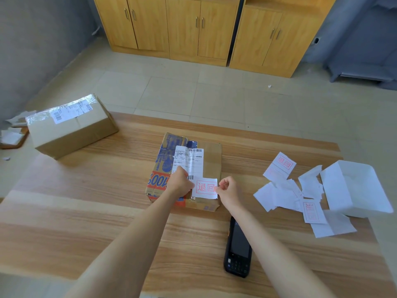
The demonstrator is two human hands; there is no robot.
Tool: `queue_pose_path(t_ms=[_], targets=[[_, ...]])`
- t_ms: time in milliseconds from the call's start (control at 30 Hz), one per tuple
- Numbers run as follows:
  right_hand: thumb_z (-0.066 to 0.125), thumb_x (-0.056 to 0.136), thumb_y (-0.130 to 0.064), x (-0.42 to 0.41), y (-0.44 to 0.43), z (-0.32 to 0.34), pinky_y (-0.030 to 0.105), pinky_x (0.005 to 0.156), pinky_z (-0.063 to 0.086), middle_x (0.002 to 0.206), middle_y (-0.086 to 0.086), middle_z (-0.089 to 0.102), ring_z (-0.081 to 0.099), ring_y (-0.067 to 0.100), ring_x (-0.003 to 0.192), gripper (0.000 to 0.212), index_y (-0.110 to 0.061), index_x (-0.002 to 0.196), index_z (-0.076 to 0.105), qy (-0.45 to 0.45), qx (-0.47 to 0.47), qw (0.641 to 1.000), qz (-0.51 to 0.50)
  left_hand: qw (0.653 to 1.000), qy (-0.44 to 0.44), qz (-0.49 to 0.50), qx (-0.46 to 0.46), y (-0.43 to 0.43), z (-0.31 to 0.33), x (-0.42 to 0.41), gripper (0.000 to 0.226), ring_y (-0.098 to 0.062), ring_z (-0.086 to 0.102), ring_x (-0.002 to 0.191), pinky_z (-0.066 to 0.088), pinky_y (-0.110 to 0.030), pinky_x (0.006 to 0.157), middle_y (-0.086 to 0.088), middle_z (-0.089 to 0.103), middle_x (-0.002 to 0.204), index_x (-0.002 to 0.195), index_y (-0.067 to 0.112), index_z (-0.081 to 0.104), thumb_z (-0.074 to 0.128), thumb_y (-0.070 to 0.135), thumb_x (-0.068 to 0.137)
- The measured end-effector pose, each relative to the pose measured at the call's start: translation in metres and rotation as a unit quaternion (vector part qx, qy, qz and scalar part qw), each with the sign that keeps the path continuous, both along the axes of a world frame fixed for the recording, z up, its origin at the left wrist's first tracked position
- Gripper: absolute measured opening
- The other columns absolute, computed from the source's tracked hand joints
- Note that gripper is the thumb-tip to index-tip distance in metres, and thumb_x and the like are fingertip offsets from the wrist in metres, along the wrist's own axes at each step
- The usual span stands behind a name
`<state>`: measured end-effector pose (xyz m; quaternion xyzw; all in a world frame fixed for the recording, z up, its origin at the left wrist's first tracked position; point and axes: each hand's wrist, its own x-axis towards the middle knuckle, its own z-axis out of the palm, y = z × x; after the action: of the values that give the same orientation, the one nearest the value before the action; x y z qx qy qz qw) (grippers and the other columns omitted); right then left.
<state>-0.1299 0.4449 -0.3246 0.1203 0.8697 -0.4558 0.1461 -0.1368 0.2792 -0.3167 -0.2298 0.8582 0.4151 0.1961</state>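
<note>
**Stamped label on the parcel**

The red-stamped label (205, 188) lay on the near right part of the small parcel's (211, 160) top, just below the printed shipping label (189, 160). I held it at both ends. My left hand (181, 182) had its fingers curled in tight at the label's left edge and rested on the box top. My right hand (228, 190) pinched the right edge between thumb and forefinger, the other fingers folded in.

The parcel sat in the middle of the wooden table (86, 211), its left side covered in blue and orange print.

A black handheld scanner (237, 248) lay face up on the table near my right forearm. Further right were loose paper slips (283, 194) in a scattered heap, some showing the same red stamp, and beside them a white box (354, 188). A larger taped carton (71, 125) stood at the table's far left corner. Wooden cabinets (182, 29) lined the wall beyond the tiled floor.
</note>
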Motion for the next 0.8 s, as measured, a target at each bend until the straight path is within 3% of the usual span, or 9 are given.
queue_pose_path(t_ms=[167, 267, 400, 467, 533, 633, 700, 800], targets=[[0.066, 0.087, -0.012, 0.0, 0.003, -0.005, 0.018, 0.058, 0.037, 0.078, -0.006, 0.049, 0.05, 0.012, 0.074, 0.021, -0.018, 0.084, 0.047, -0.009, -0.009, 1.0, -0.014, 1.0, 0.017, -0.011, -0.022, 0.004, 0.001, 0.002, 0.029, -0.029, 0.062, 0.092, 0.05, -0.037, 0.07, -0.011, 0.06, 0.095, 0.102, 0.01, 0.041, 0.062, 0.004, 0.083], [0.067, 0.087, -0.014, -0.001, 0.005, -0.007, 0.018, 0.06, 0.037, 0.078, -0.007, 0.049, 0.05, 0.012, 0.075, 0.021, -0.019, 0.082, 0.046, -0.007, -0.009, 1.0, -0.012, 0.992, 0.042, -0.076, -0.089, 0.007, 0.004, 0.005, 0.026, -0.027, 0.056, 0.084, 0.043, -0.035, 0.065, -0.003, 0.053, 0.084, 0.101, 0.01, 0.038, 0.06, 0.009, 0.087], [0.062, 0.091, -0.018, 0.002, 0.006, -0.006, 0.018, 0.06, 0.037, 0.083, -0.007, 0.051, 0.052, 0.015, 0.084, 0.014, -0.012, 0.096, 0.05, 0.001, 0.008, 1.0, -0.006, 0.94, 0.086, -0.204, -0.259, 0.002, 0.012, 0.013, 0.034, -0.027, 0.059, 0.093, 0.043, -0.031, 0.065, -0.007, 0.054, 0.107, 0.116, 0.008, 0.039, 0.056, 0.028, 0.094], [0.054, 0.096, -0.023, 0.006, 0.003, -0.001, 0.024, 0.068, 0.043, 0.097, -0.001, 0.056, 0.054, 0.016, 0.091, 0.019, -0.009, 0.108, 0.051, 0.042, 0.052, 0.998, 0.001, 0.901, 0.126, -0.248, -0.333, -0.001, 0.013, 0.016, 0.03, -0.026, 0.055, 0.1, 0.043, -0.031, 0.073, -0.008, 0.052, 0.114, 0.12, 0.009, 0.04, 0.046, 0.028, 0.099], [0.045, 0.1, -0.027, 0.013, -0.001, 0.004, 0.029, 0.087, 0.045, 0.12, 0.005, 0.055, 0.053, 0.019, 0.109, 0.031, -0.008, 0.125, 0.049, 0.119, 0.133, 0.983, 0.035, 0.862, 0.172, -0.282, -0.384, 0.001, 0.012, 0.02, 0.029, -0.026, 0.05, 0.108, 0.041, -0.033, 0.087, -0.009, 0.051, 0.121, 0.125, 0.008, 0.042, 0.041, 0.023, 0.1], [0.03, 0.104, -0.03, 0.027, -0.013, 0.007, 0.032, 0.109, 0.032, 0.144, 0.008, 0.045, 0.042, 0.025, 0.132, 0.047, -0.005, 0.142, 0.04, 0.214, 0.229, 0.942, 0.117, 0.829, 0.232, -0.297, -0.412, 0.014, 0.007, 0.031, 0.039, -0.028, 0.054, 0.116, 0.044, -0.039, 0.097, -0.011, 0.058, 0.125, 0.125, 0.008, 0.055, 0.06, 0.018, 0.088], [0.022, 0.104, -0.03, 0.034, -0.021, 0.005, 0.031, 0.113, 0.024, 0.149, 0.009, 0.041, 0.039, 0.025, 0.138, 0.051, -0.003, 0.143, 0.04, 0.232, 0.273, 0.92, 0.162, 0.817, 0.268, -0.319, -0.399, 0.022, 0.004, 0.038, 0.044, -0.03, 0.056, 0.121, 0.045, -0.043, 0.101, -0.012, 0.061, 0.128, 0.125, 0.007, 0.061, 0.059, 0.021, 0.083], [0.013, 0.103, -0.026, 0.04, -0.029, -0.005, 0.034, 0.114, 0.017, 0.141, 0.01, 0.051, 0.049, 0.025, 0.131, 0.055, -0.002, 0.135, 0.052, 0.219, 0.333, 0.894, 0.204, 0.814, 0.266, -0.336, -0.393, 0.027, -0.001, 0.05, 0.054, -0.029, 0.046, 0.132, 0.038, -0.046, 0.107, -0.01, 0.052, 0.139, 0.133, 0.006, 0.053, 0.03, 0.024, 0.088]])
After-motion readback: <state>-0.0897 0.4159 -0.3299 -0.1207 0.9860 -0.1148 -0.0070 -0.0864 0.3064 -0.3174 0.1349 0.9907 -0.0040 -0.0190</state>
